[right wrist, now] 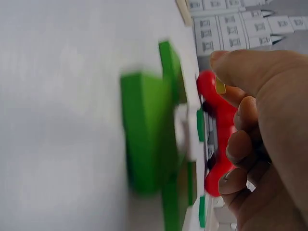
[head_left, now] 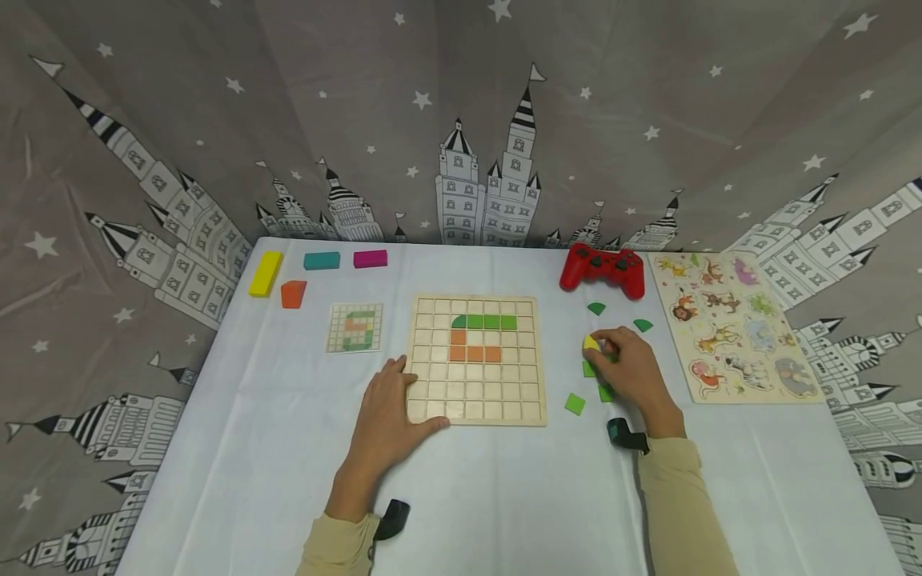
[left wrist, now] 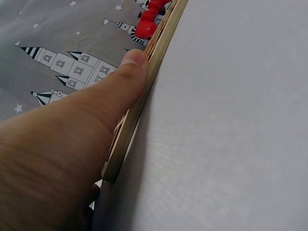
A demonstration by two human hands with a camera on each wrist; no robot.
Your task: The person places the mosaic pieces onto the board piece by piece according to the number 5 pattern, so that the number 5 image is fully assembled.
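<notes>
Filling wooden grid board (head_left: 476,360) per pattern card (head_left: 354,327): green top row, orange bits placed, lower half left. Left hand (head_left: 390,420) flat, steadying board edge. Right hand (head_left: 629,370) pinching yellow piece (head_left: 591,342) among loose green tiles (head_left: 575,403), right of board.

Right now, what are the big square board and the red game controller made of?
The grid board looks like pale, unpainted wood: light tan squares, and the left wrist view shows a plain layered edge like plywood. The red game controller looks like smooth, slightly shiny plastic, moulded into rounded grips, though it is too far away to be sure.
</notes>
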